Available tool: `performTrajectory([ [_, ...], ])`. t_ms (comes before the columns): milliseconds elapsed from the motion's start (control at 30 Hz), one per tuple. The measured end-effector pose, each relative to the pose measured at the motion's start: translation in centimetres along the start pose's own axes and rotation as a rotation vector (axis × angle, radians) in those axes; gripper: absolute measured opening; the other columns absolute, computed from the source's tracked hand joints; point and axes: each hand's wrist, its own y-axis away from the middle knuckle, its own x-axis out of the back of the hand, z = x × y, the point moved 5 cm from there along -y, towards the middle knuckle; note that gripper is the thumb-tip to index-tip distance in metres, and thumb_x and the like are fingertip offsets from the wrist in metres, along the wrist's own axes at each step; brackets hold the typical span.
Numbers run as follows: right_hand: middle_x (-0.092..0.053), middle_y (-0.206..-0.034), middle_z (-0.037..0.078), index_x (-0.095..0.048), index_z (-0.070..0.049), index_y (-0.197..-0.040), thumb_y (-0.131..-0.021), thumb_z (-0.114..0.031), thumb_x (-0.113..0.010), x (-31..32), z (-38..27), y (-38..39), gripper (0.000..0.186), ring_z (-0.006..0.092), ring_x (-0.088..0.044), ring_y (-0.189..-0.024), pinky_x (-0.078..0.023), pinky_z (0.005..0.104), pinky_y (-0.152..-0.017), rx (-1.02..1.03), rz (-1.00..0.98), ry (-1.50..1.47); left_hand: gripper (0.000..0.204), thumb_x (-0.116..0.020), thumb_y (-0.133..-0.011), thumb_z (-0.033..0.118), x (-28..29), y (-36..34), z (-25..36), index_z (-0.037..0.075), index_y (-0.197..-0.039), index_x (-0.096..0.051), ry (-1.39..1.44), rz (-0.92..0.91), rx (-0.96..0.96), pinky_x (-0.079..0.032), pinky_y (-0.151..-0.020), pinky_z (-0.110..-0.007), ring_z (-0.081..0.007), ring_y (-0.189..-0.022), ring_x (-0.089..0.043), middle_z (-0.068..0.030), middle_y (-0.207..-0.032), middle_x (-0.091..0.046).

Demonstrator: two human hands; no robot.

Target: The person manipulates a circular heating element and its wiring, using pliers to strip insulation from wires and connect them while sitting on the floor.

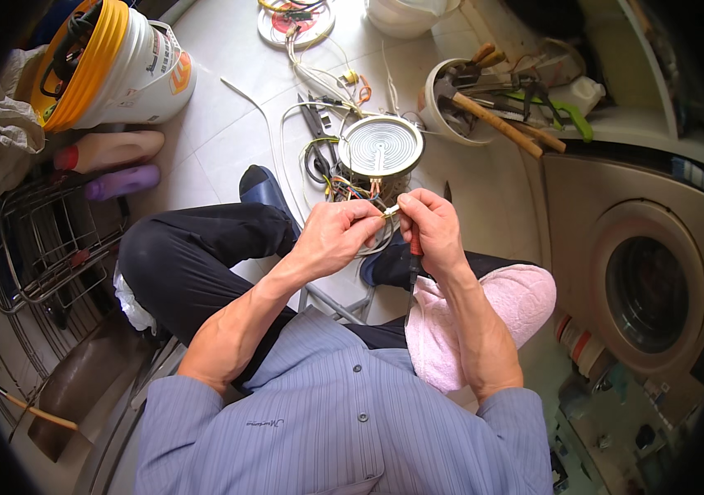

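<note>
White and scarcely longer than a fingertip, a small connector-like piece [391, 211] sat between the person's two hands, above the near edge of a bundle of coloured wires [350, 190]. It looked pale and narrow, with a touch of yellow near its left end; it was perhaps a wire joint, though too small in this view to be sure. The left hand [335, 235] pinched the left end between thumb and forefinger. The right hand [434, 227] pinched near the right end, its other fingers curled round the red handle of a screwdriver [415, 243], whose dark shaft pointed back toward the person's body.

Just beyond the wires lay a round plate [381, 142], pale grey-green, marked with fine concentric rings and edged by a lighter rim; copper-toned strips came out at its near side. White cables [273, 140] looped over the tiled floor [211, 157] to its left, near black-handled scissors [315, 165]. Farther off to the right stood a white tub [438, 103] crowded with tools, and a pink towel [521, 297] covered the person's right knee.
</note>
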Motion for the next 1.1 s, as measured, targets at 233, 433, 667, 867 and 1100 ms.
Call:
performTrajectory([
  [233, -0.055, -0.061, 0.0, -0.059, -0.007, -0.075, -0.096, -0.022, -0.064, 0.2, -0.6, 0.0, 0.026, 0.0055, -0.044, -0.043, -0.03, 0.0206, -0.035, -0.008, 0.067, 0.055, 0.025, -0.06, -0.095, 0.022, -0.2, -0.1, 0.0, 0.001, -0.091, -0.071, 0.011, -0.025, 0.012, -0.043, -0.055, -0.025, -0.0068, -0.06, -0.055, -0.0015, -0.065, -0.064],
  [433, -0.055, -0.059, 0.0, -0.06, -0.007, -0.073, -0.094, -0.023, -0.066, 0.1, -1.0, 0.2, 0.027, 0.0053, -0.046, -0.043, -0.031, 0.0209, -0.034, -0.009, 0.093, 0.114, 0.025, -0.059, -0.097, 0.023, -0.6, -0.1, -0.8, 0.001, -0.092, -0.07, 0.085, -0.046, 0.041, -0.041, -0.055, -0.024, -0.0055, -0.061, -0.051, 0.0019, -0.065, -0.057],
  [667, -0.055, -0.059, 0.0, -0.06, -0.007, -0.073, -0.094, -0.024, -0.065, 0.2, -0.4, 0.0, 0.028, 0.0057, -0.046, -0.043, -0.031, 0.0211, -0.034, 0.021, 0.085, 0.149, 0.021, -0.061, -0.097, 0.02, -0.7, 0.1, -1.4, 0.001, -0.097, -0.069, 0.121, 0.007, 0.119, -0.038, -0.055, -0.023, -0.0042, -0.062, -0.05, 0.0039, -0.07, -0.056],
  [867, -0.056, -0.06, 0.0, -0.06, -0.007, -0.074, -0.095, -0.024, -0.065, -0.4, -0.6, 0.1, 0.028, 0.006, -0.047, -0.044, -0.032, 0.0219, -0.035, -0.003, 0.028, 0.08, 0.019, -0.064, -0.096, 0.016, -0.8, -0.1, -2.4, 0.0, -0.103, -0.071, 0.496, -0.083, 0.087, -0.044, -0.069, -0.021, -0.0058, -0.075, -0.057, 0.0006, -0.083, -0.065],
  [1100, -0.057, -0.063, 0.001, -0.059, -0.007, -0.078, -0.097, -0.025, -0.062, -0.4, 0.7, -0.5, 0.027, 0.0068, -0.048, -0.045, -0.035, 0.0213, -0.037, -0.062, -0.086, -0.016, 0.018, -0.065, -0.095, 0.013, -0.9, -0.1, -2.9, -0.002, -0.103, -0.071, 0.622, -0.107, 0.068, -0.046, -0.078, -0.023, -0.0094, -0.08, -0.062, -0.0028, -0.089, -0.068],
])
